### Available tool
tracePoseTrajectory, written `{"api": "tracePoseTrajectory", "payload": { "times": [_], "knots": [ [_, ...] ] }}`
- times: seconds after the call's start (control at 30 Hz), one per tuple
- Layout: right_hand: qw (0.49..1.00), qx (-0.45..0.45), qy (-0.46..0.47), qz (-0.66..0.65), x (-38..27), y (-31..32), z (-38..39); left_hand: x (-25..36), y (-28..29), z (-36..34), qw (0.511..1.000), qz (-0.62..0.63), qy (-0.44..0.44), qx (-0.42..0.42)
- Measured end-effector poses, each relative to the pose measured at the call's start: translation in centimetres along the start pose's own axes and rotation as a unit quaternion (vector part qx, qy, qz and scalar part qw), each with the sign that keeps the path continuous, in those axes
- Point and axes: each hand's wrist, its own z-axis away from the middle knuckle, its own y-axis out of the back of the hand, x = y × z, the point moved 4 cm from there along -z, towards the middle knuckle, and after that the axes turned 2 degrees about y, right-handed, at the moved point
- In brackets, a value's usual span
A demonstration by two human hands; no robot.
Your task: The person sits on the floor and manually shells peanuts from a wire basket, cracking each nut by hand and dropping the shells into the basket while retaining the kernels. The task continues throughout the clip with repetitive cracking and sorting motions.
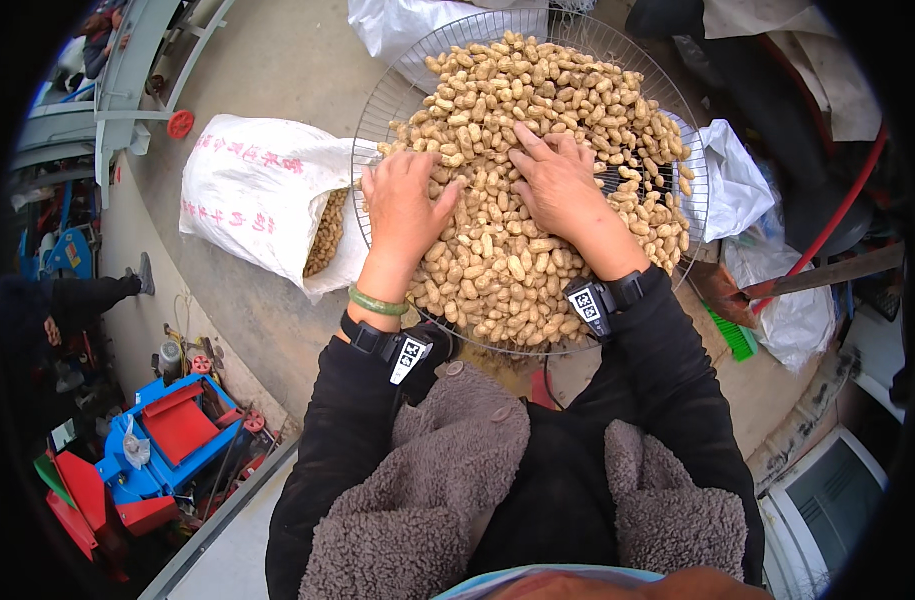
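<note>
A broad heap of unshelled peanuts (497,250) covers most of a round wire basket (375,110) in front of me. My left hand (405,195) rests on the left side of the heap, thumb held away from the fingers, its fingertips down by the peanuts. To the right of it, my right hand (559,188) lies palm down on the middle of the pile with its fingers apart. Neither hand visibly grips anything. A green bangle (377,303) circles my left wrist. Right of my right hand, dark gaps show the bottom of the basket between the nuts.
A white woven sack (252,190) lies left of the basket, its mouth showing more peanuts. White plastic bags (734,180) and a rusty shovel (722,292) are at the right, near a green brush (734,335). Blue and red machinery (167,440) stands lower left. Another person's leg (107,288) shows far left.
</note>
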Motion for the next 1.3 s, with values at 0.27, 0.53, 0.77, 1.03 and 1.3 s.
{"api": "tracePoseTrajectory", "payload": {
  "times": [0.27, 0.53, 0.77, 1.03, 1.3],
  "knots": [
    [0.965, 0.080, 0.084, -0.235, -0.2, 1.1, -0.9, 0.2, -0.6, -0.8, 0.998, 0.001, 0.035, -0.046],
    [0.988, 0.103, 0.030, -0.109, -3.8, -0.4, -1.5, 0.2, -0.2, -0.4, 0.997, 0.033, -0.001, -0.069],
    [0.992, 0.044, 0.081, -0.087, -3.3, -0.6, -1.3, 0.4, 0.2, 0.2, 0.988, 0.086, -0.008, -0.129],
    [0.992, 0.079, 0.083, -0.045, -3.4, -1.3, -1.8, 0.3, 0.3, -0.1, 0.986, 0.083, -0.011, -0.147],
    [0.973, -0.045, -0.022, -0.223, -0.4, 0.2, -1.6, -0.2, 1.2, 0.2, 0.992, 0.071, -0.055, -0.088]
  ]
}}
